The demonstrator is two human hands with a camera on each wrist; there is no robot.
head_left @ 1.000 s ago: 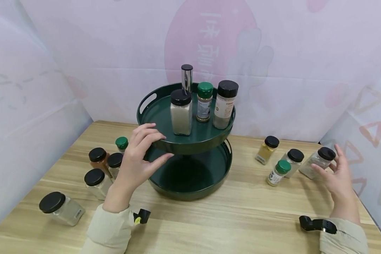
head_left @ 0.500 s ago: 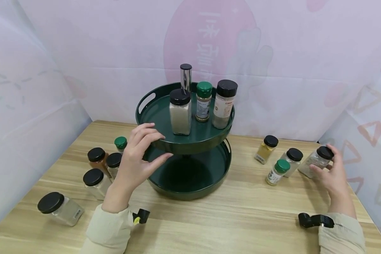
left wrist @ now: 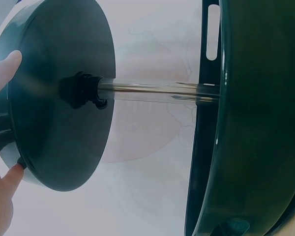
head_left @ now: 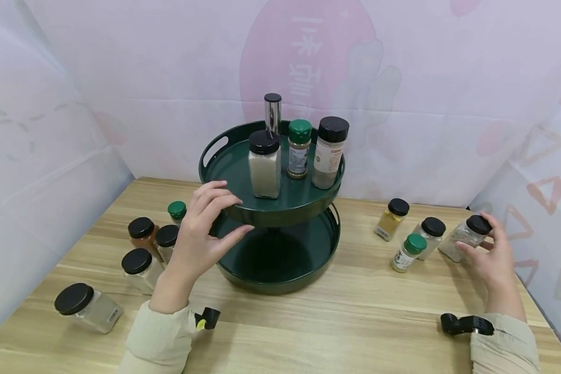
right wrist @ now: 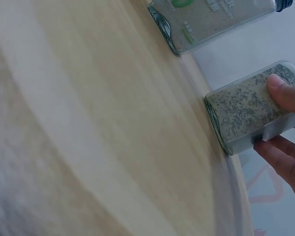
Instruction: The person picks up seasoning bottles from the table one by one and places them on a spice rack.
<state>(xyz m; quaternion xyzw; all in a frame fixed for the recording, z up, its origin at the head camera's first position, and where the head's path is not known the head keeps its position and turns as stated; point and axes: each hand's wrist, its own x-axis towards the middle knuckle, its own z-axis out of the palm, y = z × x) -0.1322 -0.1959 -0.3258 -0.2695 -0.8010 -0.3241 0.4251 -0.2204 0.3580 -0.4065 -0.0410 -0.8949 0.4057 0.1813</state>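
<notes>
A two-tier dark green turntable stand (head_left: 271, 283) stands mid-table. My left hand (head_left: 203, 228) is at the front left of its upper tier (head_left: 290, 210), fingertips at the rim and thumb spread apart lower down. In the left wrist view, finger and thumb tips show against that tier's edge (left wrist: 54, 184). At the far right, my right hand (head_left: 493, 257) holds a clear black-capped spice jar (head_left: 463, 241) between thumb and fingers. Greenish-grey flakes fill this jar in the right wrist view, and its base is at the table surface.
The upper tier carries a square jar (head_left: 265, 171), a green-capped bottle (head_left: 298, 156) and a tall shaker (head_left: 327, 161). Right of the stand are a yellow spice jar (head_left: 389, 223), a green-capped bottle (head_left: 404, 258) and another jar (head_left: 430, 239). Several jars (head_left: 93, 311) stand at left.
My right hand has moved slightly left and closed its fingers and thumb onto the spice jar. The left hand stays at the upper tier's rim.
</notes>
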